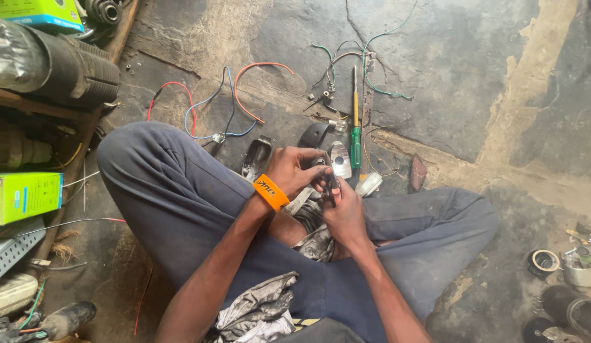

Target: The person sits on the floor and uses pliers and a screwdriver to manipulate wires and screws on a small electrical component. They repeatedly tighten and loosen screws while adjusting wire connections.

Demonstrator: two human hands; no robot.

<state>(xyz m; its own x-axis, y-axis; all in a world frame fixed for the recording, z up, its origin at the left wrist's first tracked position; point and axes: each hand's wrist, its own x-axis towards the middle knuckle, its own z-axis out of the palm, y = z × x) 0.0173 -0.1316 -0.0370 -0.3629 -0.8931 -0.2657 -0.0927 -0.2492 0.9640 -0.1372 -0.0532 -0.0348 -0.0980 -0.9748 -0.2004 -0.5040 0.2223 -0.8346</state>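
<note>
- Sitting cross-legged on a cracked stone floor (435, 76), the person works over the lap.
- Far left: green cartons (22, 197), black ribbed hose (67, 63) on a wooden shelf.
- Left hand (295, 171), orange wristband (271, 192), fingers curled around a small dark metal part (322, 162).
- Right hand (343, 213) clenched on a dark slim tool (332, 189), its tip against that part; tool type cannot be told.
- Progress, judged: disassembly well along. Loose housings (257, 155), a shiny reflector piece (339, 159) and a small bulb (337, 125) lie apart on the floor; the held part is not yet set down.
- Red, blue and orange wires (213, 108), green-handled screwdriver (355, 136) ahead.
- Far right: tape roll (542, 262), small canisters (578, 273).
</note>
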